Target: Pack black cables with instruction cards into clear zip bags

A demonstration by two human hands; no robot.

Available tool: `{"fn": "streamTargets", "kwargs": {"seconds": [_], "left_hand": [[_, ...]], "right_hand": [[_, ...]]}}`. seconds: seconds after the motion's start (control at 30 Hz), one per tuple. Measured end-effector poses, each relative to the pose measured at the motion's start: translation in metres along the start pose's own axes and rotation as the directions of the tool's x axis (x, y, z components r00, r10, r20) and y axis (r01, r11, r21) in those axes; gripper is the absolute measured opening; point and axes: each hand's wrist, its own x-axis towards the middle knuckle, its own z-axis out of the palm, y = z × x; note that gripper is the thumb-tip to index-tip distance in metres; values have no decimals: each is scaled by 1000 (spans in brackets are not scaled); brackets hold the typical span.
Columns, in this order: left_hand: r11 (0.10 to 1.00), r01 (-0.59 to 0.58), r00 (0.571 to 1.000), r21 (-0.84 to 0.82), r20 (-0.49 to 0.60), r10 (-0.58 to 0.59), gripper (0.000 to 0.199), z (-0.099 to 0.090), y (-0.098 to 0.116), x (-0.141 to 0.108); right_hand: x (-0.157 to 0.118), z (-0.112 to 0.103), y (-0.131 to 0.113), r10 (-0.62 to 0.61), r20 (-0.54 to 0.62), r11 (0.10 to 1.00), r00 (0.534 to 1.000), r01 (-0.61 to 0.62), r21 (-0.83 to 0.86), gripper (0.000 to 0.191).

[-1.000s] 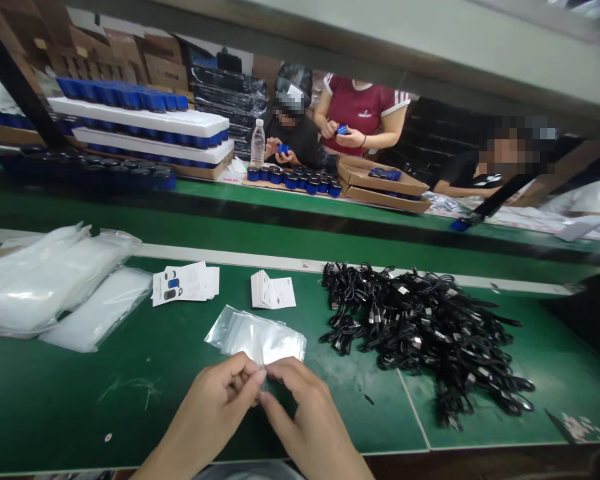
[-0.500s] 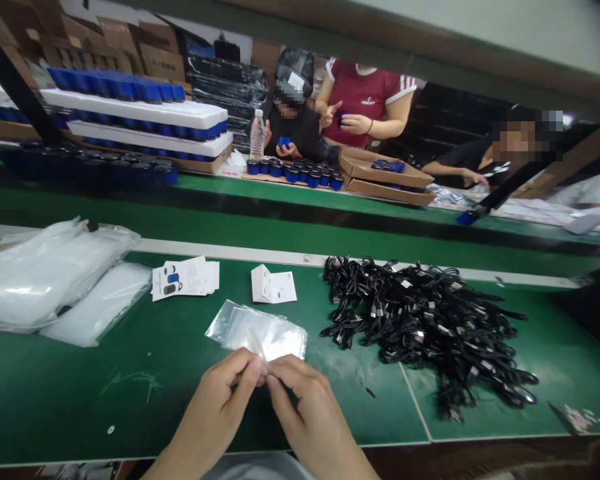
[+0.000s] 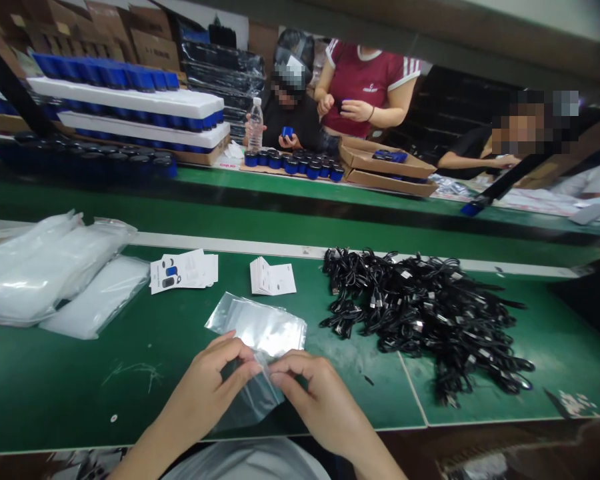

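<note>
Between my two hands, near the front edge of the green table, is a clear plastic bag [image 3: 254, 400]. My left hand [image 3: 220, 373] pinches its upper edge between thumb and fingers. On the other side, my right hand [image 3: 307, 383] pinches the same edge, close to the left fingertips. The bag hangs down toward me, and nothing can be made out inside it. Just beyond my fingers lies a stack of flat clear bags [image 3: 265, 323]. Behind that stack sit folded white leaflets [image 3: 275, 277], and printed cards [image 3: 184, 270] lie further left.
A large heap of black USB cables [image 3: 420, 313] covers the right side. Filled plastic packs [image 3: 55, 273] lie at the left. Across a raised ledge stand blue-and-black cylinders [image 3: 300, 164], a bottle [image 3: 255, 127] and open cardboard trays [image 3: 387, 167], with several people behind them.
The bag between my hands has come into view, spread out and hanging below my fingers. My hands have moved slightly apart. Across the ledge, a person's hands have shifted.
</note>
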Motion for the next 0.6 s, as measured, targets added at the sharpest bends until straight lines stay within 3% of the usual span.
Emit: {"fn": "streamTargets", "kwargs": {"seconds": [0.17, 0.4, 0.47, 0.53, 0.6], "left_hand": [[999, -37, 999, -18, 25, 38, 25, 1, 1, 2], [1000, -9, 999, -1, 30, 9, 26, 4, 4, 0], [998, -16, 992, 55, -126, 23, 21, 6, 2, -3], [992, 11, 939, 126, -343, 33, 25, 6, 1, -8], [991, 16, 928, 132, -372, 35, 25, 6, 3, -13]], "right_hand": [[1, 3, 2, 12, 25, 999, 1000, -11, -45, 17], [1, 20, 11, 125, 29, 982, 992, -127, 141, 14], [2, 22, 14, 157, 18, 968, 987, -158, 197, 12], [3, 21, 17, 191, -3, 946, 982, -184, 268, 11], [5, 20, 20, 206, -11, 919, 978, -190, 345, 13]]}}
